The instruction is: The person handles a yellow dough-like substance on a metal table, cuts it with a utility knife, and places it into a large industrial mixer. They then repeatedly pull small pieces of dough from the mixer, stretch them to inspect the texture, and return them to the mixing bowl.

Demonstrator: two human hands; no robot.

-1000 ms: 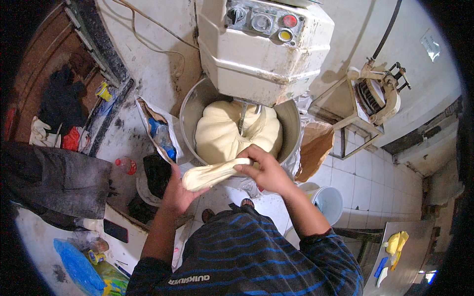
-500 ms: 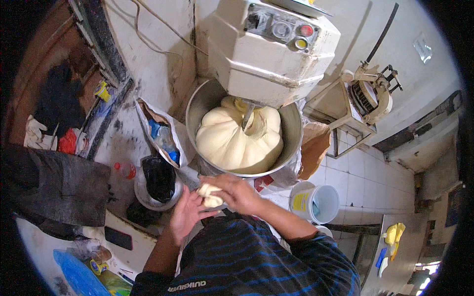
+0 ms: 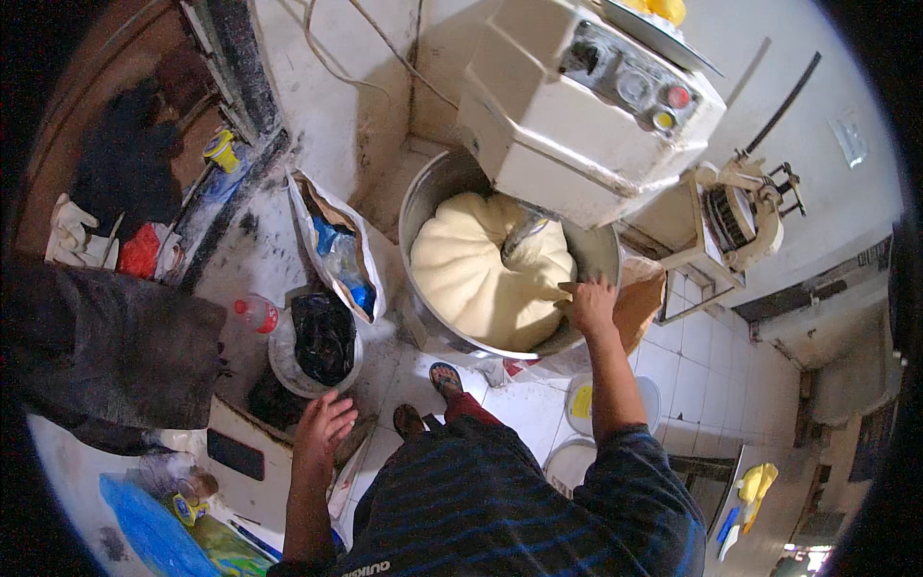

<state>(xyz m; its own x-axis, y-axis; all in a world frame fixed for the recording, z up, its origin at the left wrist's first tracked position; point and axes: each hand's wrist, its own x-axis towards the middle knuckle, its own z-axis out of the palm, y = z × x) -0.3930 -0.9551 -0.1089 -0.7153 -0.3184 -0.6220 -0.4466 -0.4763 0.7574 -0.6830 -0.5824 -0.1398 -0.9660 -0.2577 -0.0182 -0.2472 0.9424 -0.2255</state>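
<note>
A large pale mass of dough (image 3: 481, 279), folded in thick lobes, fills much of the metal mixer bowl (image 3: 415, 207). The mixer's metal hook (image 3: 524, 236) goes down into it. At the bowl's right side my right hand (image 3: 593, 303) reaches over the rim, thumb and index finger pinched on a raised edge of the dough. My left hand (image 3: 325, 430) hangs empty at the lower left, fingers apart, near a white bucket (image 3: 276, 361) lined with a black bag (image 3: 322, 337).
The mixer head (image 3: 577, 125) overhangs the bowl. A paper sack (image 3: 336, 250) stands left of it and a bottle (image 3: 256, 313) lies near the bucket. Pale tubs (image 3: 573, 466) stand at lower right, and a hand-levered machine (image 3: 735, 221) beyond the bowl.
My right hand has moved forward and right, from in front of my body to the dough. My left hand has lowered. The small dough piece between them is no longer visible.
</note>
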